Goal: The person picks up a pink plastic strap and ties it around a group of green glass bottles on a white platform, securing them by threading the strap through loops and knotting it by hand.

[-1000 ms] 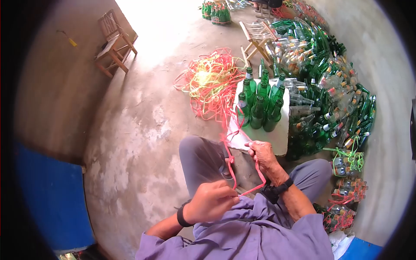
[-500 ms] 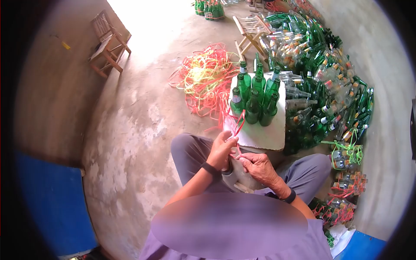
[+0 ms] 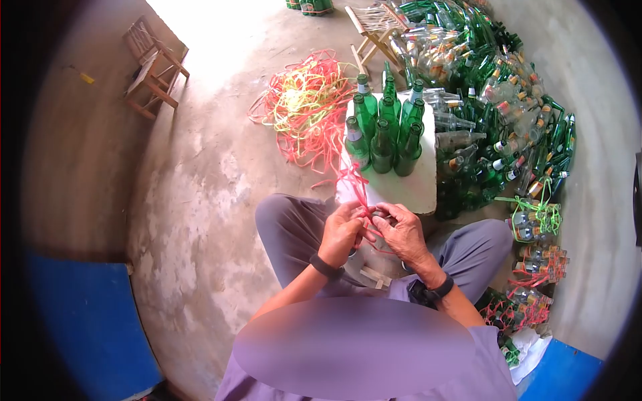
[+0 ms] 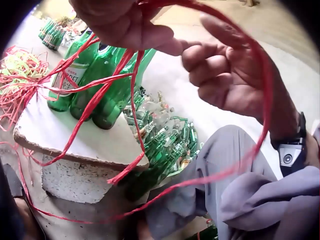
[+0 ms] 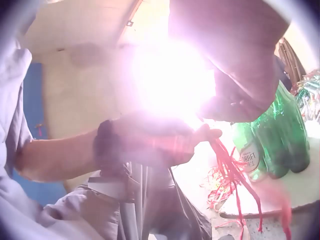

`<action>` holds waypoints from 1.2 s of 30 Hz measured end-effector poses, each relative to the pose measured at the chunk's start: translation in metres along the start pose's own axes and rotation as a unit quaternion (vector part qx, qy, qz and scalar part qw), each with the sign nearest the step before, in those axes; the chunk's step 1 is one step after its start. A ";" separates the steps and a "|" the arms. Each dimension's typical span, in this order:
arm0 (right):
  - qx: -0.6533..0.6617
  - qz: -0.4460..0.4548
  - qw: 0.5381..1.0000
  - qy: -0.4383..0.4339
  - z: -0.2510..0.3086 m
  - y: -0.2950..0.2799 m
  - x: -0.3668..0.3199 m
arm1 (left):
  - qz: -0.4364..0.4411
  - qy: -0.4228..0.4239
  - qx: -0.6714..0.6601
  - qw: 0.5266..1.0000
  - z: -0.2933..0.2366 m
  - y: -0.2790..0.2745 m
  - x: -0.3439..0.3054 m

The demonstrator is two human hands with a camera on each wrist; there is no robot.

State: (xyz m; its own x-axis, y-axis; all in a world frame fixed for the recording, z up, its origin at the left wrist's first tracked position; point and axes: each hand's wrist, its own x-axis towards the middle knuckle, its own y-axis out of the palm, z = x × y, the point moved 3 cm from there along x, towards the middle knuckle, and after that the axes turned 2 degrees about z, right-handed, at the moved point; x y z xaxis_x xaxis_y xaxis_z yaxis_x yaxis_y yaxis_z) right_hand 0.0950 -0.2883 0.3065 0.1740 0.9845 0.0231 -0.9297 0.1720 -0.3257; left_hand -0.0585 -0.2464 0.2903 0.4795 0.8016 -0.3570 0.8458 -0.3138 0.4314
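Both hands meet in front of my knees and hold a red plastic string (image 3: 361, 194). My left hand (image 3: 344, 230) pinches the string between thumb and fingers. My right hand (image 3: 401, 230) curls its fingers round the same string right beside it. The red string (image 4: 100, 95) runs up to a cluster of green glass bottles (image 3: 384, 130) standing upright on a white block (image 3: 418, 190) and loops about them. In the right wrist view the red string (image 5: 232, 172) hangs from the fingers near the green bottles (image 5: 280, 132).
A tangle of red and yellow string (image 3: 304, 107) lies on the concrete floor beyond the block. A big heap of green and clear bottles (image 3: 508, 134) fills the right side, with tied bundles (image 3: 535, 227) nearby. Wooden chairs (image 3: 150, 67) stand at the far left and far middle.
My hands were apart with the string stretched between them; the left hand rose and both now meet close together on the string near the block.
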 end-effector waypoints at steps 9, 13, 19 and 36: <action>-0.082 -0.008 0.995 -0.058 -0.001 0.007 -0.007 | 0.001 -0.015 0.041 0.999 -0.004 0.009 -0.007; 0.143 0.007 0.988 0.057 -0.011 0.013 -0.006 | 0.010 0.001 0.029 1.000 -0.007 0.013 -0.009; 0.196 0.019 0.973 0.116 0.011 -0.013 -0.007 | 0.013 0.019 0.062 0.998 -0.004 0.007 -0.007; 0.254 0.155 0.946 0.130 0.021 -0.041 -0.011 | 0.031 0.100 0.171 0.980 0.000 0.020 -0.014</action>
State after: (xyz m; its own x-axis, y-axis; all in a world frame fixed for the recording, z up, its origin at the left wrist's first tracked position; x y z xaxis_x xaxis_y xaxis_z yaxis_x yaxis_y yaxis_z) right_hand 0.1245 -0.3057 0.3393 -0.1195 0.9600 -0.2531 -0.9739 -0.0638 0.2179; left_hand -0.0483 -0.2639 0.3043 0.5059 0.8485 -0.1555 0.8619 -0.4898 0.1313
